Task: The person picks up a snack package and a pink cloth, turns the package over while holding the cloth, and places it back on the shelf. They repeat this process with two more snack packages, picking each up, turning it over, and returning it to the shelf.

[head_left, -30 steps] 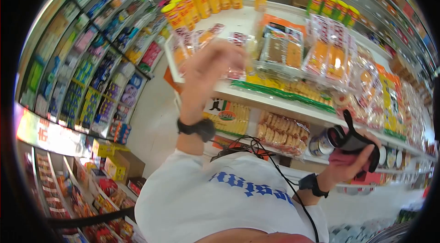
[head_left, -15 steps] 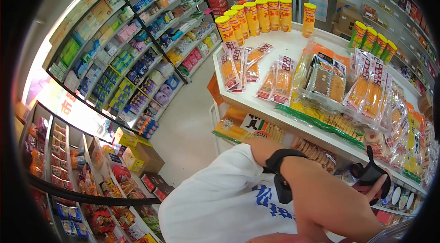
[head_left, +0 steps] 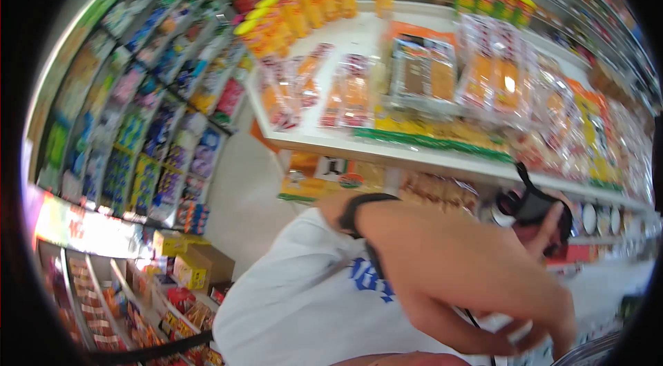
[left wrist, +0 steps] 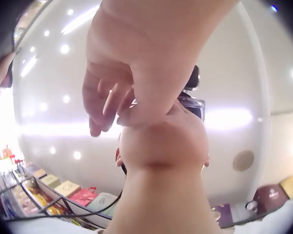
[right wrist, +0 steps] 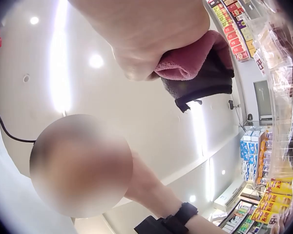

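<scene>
My left arm crosses in front of my white shirt (head_left: 290, 297) in the head view, with the left hand (head_left: 490, 290) low at the right. In the left wrist view this left hand (left wrist: 136, 68) hangs loosely bent just in front of a chin and neck, no object showing between its fingers. At the counter's front right my right hand (head_left: 549, 228) holds a black strapped piece of fabric (head_left: 532, 207) together with a pink plush cloth. The right wrist view shows the pink plush cloth (right wrist: 185, 63) rolled against the palm, dark fabric (right wrist: 200, 85) beneath it.
A white counter (head_left: 290, 138) carries packaged sausage-like snacks (head_left: 356, 90), clear trays (head_left: 423, 76) and yellow canisters (head_left: 293, 14). More packs fill the shelf below. Stocked shelving (head_left: 138, 110) lines the left side, with a cardboard box (head_left: 207, 266) on the floor. A thin cable hangs by the shirt.
My left hand has left the space over the counter's snacks and swung across the body toward the lower right. The right hand keeps its hold on the cloth and black fabric. The head view has shifted.
</scene>
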A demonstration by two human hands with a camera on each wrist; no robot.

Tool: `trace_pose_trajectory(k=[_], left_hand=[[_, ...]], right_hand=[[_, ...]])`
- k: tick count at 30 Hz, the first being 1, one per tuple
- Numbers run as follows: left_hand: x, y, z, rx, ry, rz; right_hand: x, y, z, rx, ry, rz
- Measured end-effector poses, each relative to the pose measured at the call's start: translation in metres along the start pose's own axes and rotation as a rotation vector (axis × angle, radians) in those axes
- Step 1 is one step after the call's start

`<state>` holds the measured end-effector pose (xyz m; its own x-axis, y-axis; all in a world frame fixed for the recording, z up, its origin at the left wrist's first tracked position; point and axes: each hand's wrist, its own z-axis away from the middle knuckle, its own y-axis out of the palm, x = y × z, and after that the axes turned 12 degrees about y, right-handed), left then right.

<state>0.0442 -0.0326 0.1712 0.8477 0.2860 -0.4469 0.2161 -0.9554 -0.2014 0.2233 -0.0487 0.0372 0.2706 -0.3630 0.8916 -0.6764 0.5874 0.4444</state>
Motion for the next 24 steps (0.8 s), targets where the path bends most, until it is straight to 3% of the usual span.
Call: trace_pose_trajectory(k=[2, 3, 4, 9, 11, 13, 18, 22, 24], left_hand=[[0.003, -0.004, 0.004, -0.161, 0.126, -0.327], [0.003, -0.003, 0.006, -0.197, 0.124, -0.435], [0.006, 0.002, 0.008, -0.194, 0.112, -0.481], [0.013, 0.015, 0.009, -0.155, 0.127, -0.561], [0.016, 0.014, 0.010, -0.155, 0.138, -0.570], [0.016, 0.016, 0.009, -0.144, 0.148, -0.576], [0.024, 0.018, 0.009, -0.162, 0.148, -0.603], [0.033, 0.002, 0.009, -0.209, 0.114, -0.684], [0.037, -0.009, 0.010, -0.273, 0.000, -0.775]], right_hand=[[-0.006, -0.008, -0.009, 0.066, -0.118, 0.052], [0.007, -0.011, 0.001, 0.112, 0.057, 0.066], [0.000, -0.007, -0.006, 0.066, -0.134, 0.112], [0.016, -0.001, 0.001, 0.060, -0.097, 0.064], [0.025, -0.014, 0.011, 0.059, 0.098, 0.101], [0.016, -0.007, -0.001, 0.046, -0.020, 0.019], [0.005, -0.023, -0.008, -0.023, -0.090, -0.073], [0.013, -0.022, -0.010, 0.039, -0.053, -0.038], [0.007, -0.027, -0.017, 0.004, 0.061, -0.164]])
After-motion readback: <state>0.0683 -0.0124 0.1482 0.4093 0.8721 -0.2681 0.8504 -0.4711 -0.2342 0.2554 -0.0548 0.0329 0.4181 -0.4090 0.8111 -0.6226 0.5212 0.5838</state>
